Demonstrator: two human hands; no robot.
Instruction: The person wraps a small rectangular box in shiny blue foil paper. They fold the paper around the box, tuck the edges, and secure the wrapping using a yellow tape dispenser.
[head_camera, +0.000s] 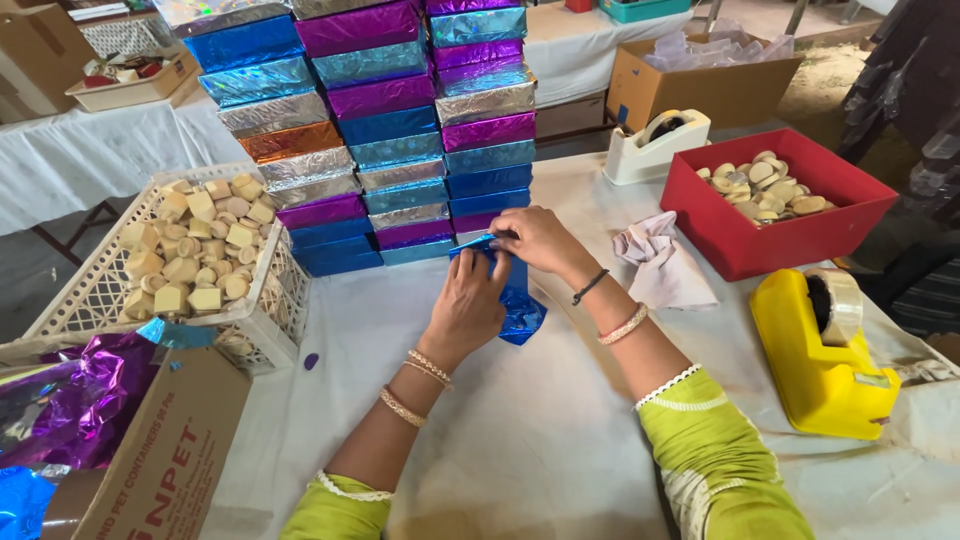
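Shiny blue foil wrapping sheet (518, 300); stacked foil-wrapped boxes (400, 130) in blue, purple, silver, orange; square red box (790, 235); blocky yellow tape dispenser (820, 365); lime-green sleeves (715, 450).

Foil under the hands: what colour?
Shiny blue foil, held by both hands; head view.

The left hand (468, 305) hides most of the blue foil-wrapped box (518, 300).
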